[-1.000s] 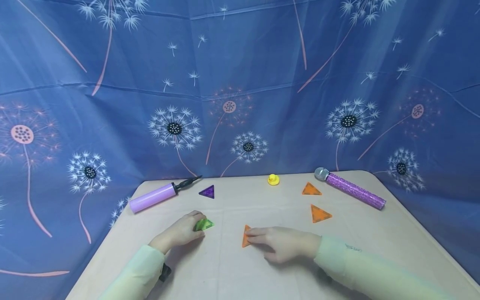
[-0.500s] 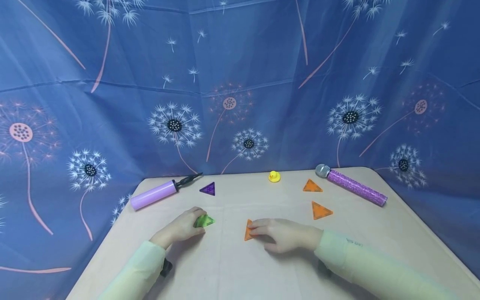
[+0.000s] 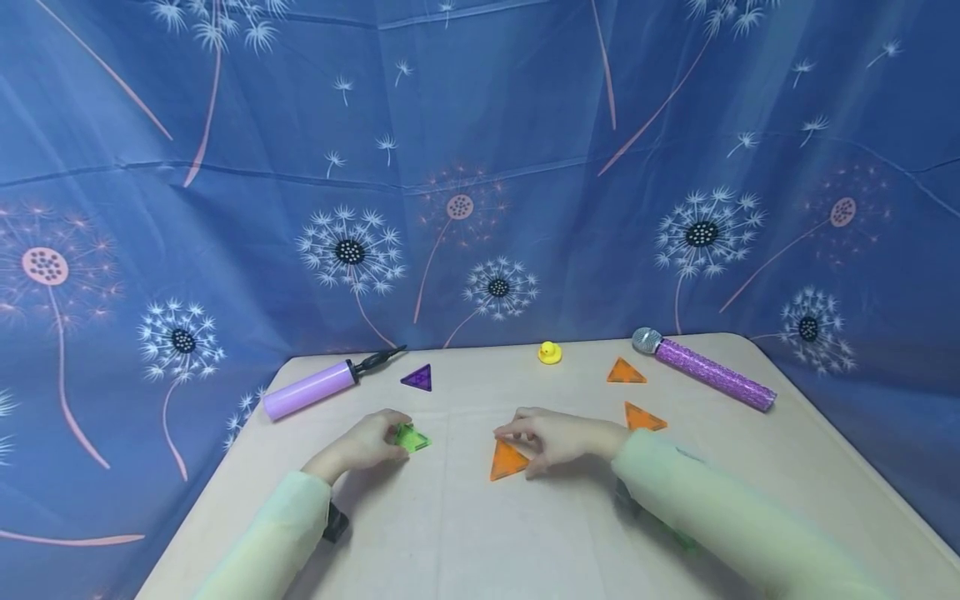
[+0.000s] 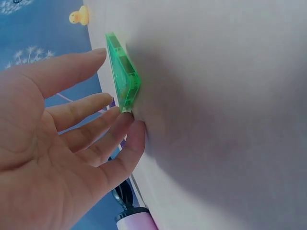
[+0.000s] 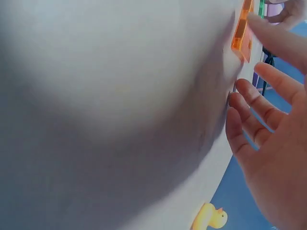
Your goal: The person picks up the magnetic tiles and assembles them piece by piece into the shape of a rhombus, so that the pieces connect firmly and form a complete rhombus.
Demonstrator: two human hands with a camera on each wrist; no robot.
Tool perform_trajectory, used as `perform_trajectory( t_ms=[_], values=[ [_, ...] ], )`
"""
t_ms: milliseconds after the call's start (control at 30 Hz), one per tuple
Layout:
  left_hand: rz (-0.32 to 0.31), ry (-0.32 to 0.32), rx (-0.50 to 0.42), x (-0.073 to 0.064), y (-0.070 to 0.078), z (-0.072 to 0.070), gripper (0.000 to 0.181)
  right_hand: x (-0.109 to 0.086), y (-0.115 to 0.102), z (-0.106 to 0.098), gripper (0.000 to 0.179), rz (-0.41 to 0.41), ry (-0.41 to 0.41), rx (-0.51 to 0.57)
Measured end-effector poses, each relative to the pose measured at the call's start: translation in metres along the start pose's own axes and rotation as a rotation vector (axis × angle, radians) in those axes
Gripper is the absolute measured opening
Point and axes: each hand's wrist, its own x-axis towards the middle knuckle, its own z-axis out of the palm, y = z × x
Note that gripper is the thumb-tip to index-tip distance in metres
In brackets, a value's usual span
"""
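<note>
My left hand [image 3: 360,443] is at the left of a translucent green triangular magnetic tile [image 3: 414,438], holding its near and far edges between thumb and fingers. Up close in the left wrist view, the green tile [image 4: 125,76] shows thick clear sides, with the thumb overlapping one end and fingertips right at the other. To the right, my right hand [image 3: 566,437] has its thumb and index finger at two corners of an orange triangular magnetic tile [image 3: 507,461]. The right wrist view shows the orange tile [image 5: 242,36] beside the thumb; the other fingers spread loosely.
Two more orange tiles [image 3: 626,372] lie at the right, the nearer partly behind the sleeve. Toward the back are a purple triangular tile [image 3: 418,377], a lilac hand pump [image 3: 311,389], a yellow rubber duck [image 3: 550,352] and a glittery purple microphone [image 3: 712,372]. A patterned blue cloth [image 3: 480,167] hangs behind.
The orange tile by my right hand has turned and shows more of its face, as that hand shifted away from me and its fingers moved to the tile's edge. The left hand barely moved.
</note>
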Motion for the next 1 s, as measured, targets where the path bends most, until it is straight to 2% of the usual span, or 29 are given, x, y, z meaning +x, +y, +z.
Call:
perform_trajectory(
  t_ms=[100,400,600,833,1000],
  values=[
    [-0.026,0.0,-0.018,0.002,-0.001,0.001,0.059,0.002,0.001,0.001,0.075,0.019,-0.006,-0.001],
    [-0.086,0.023,-0.03,0.006,-0.004,0.003,0.062,0.005,0.004,0.004,0.061,0.05,0.017,-0.047],
    [-0.12,0.033,-0.03,0.005,-0.006,0.003,0.062,0.005,-0.001,0.008,0.055,0.085,0.059,-0.077],
    [-0.122,0.038,0.0,0.005,-0.005,0.003,0.063,-0.002,-0.005,0.012,0.052,0.14,0.121,-0.191],
    [-0.149,0.056,0.013,0.009,-0.003,0.003,0.062,-0.006,-0.011,0.013,0.054,0.215,0.162,-0.217]
  ],
)
